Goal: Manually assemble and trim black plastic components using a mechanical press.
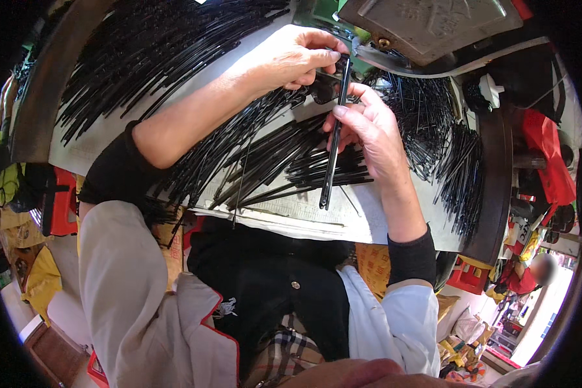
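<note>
A slim, glossy black rod (332, 154) stands nearly upright in front of me, its lower end free above the table and showing a small round hole or stud. My right hand (366, 126) grips it around the upper middle between thumb and fingers. At its top end my left hand (307, 58) is closed in a pinch, thumb and forefinger meeting close to the tip. Whether a smaller part sits between those fingertips cannot be made out. Below the hands lies a loose bundle of similar black rods (275, 155) on the pale tabletop (362, 210).
A large heap of black rods (142, 58) covers the far left. More thin rods (427, 123) lie at the right. A metal machine (427, 26) with a curved plate stands at the far right. Raised edges (491, 194) bound the table. A person (520, 278) is in the right background.
</note>
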The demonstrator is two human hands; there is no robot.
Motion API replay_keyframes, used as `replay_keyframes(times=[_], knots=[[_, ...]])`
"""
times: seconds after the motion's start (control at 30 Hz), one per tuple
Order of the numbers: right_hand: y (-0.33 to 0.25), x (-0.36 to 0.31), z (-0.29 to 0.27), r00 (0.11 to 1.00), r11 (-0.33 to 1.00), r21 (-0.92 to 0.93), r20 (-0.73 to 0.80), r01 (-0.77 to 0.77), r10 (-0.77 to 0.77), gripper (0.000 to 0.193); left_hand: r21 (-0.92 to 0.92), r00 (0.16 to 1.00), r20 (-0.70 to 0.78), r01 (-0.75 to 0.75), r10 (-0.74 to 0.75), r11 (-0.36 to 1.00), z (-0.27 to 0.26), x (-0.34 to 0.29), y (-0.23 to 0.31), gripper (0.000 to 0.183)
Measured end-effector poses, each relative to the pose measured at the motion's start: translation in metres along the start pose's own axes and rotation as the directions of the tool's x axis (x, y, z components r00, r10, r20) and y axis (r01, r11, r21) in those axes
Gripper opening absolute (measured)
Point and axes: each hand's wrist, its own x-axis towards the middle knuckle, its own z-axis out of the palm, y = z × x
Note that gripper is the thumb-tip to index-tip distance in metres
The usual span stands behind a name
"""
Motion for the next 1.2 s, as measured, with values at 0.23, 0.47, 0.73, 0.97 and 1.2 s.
replay_keyframes(times=[0.23,0.47,0.73,0.97,1.2], knots=[[0.011,0.006,0.004,1.0,0.994,0.112,0.024,0.002,-0.004,0.03,-0.064,0.998,-0.069,0.007,-0.012,0.998,0.004,-0.001,-0.005,0.027],[0.006,0.003,0.009,0.999,0.986,0.166,-0.033,-0.003,0.009,0.026,0.123,0.989,-0.137,0.068,-0.051,0.99,0.002,-0.002,0.001,0.024],[0.006,0.004,0.008,0.998,0.978,0.205,-0.058,0.024,-0.012,0.021,0.152,0.993,-0.097,0.083,-0.068,0.985,0.0,-0.006,0.006,0.029],[0.001,0.007,0.003,0.997,0.98,0.195,-0.071,0.04,-0.026,0.021,0.087,0.993,-0.009,0.12,-0.12,0.989,0.008,-0.012,0.017,0.035],[0.001,0.008,0.005,0.995,0.972,0.226,-0.085,0.066,-0.048,0.024,-0.017,0.993,0.023,0.114,-0.113,0.993,0.003,-0.008,0.007,0.019]])
